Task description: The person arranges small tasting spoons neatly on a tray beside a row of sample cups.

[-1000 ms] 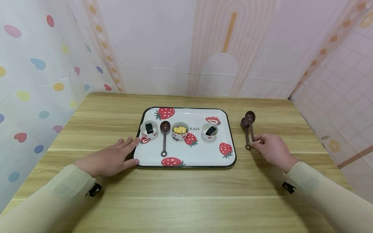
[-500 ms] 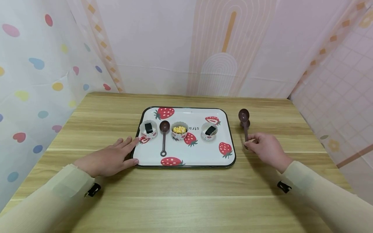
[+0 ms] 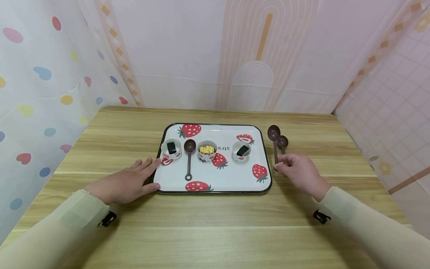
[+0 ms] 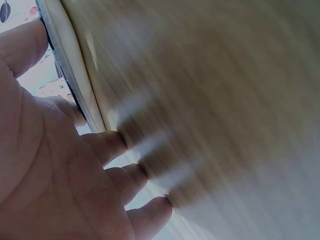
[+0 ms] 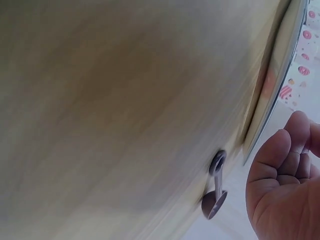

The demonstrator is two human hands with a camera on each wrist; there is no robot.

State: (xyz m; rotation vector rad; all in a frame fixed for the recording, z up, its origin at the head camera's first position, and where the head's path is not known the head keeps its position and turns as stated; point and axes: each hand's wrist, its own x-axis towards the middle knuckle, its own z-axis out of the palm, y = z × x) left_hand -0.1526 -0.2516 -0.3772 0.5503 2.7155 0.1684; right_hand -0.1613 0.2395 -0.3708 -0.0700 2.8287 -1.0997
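Observation:
My right hand (image 3: 304, 175) pinches the handle end of a dark brown measuring spoon (image 3: 273, 133), bowl pointing away, just off the tray's right edge. A smaller brown measuring spoon (image 3: 283, 141) lies on the table beside it; the right wrist view shows this small spoon (image 5: 214, 204) whole, while the held one is hidden there. With fingers spread, my left hand (image 3: 125, 183) rests at the left edge of a strawberry-print tray (image 3: 231, 183). In the left wrist view, the thumb and index finger of the left hand (image 4: 60, 165) reach the tray's rim.
On the tray lie another brown measuring spoon (image 3: 189, 161) and three paper cups: a left cup (image 3: 172, 155) with a black-topped piece, a middle cup (image 3: 207, 158) with yellow bits, and a right cup (image 3: 241, 158) with a black-topped piece. Patterned curtains (image 3: 181, 56) enclose the wooden table (image 3: 215, 235).
My right hand has carried the larger spoon leftward, past the smaller spoon, to beside the tray. My left hand has stayed at the tray's left edge.

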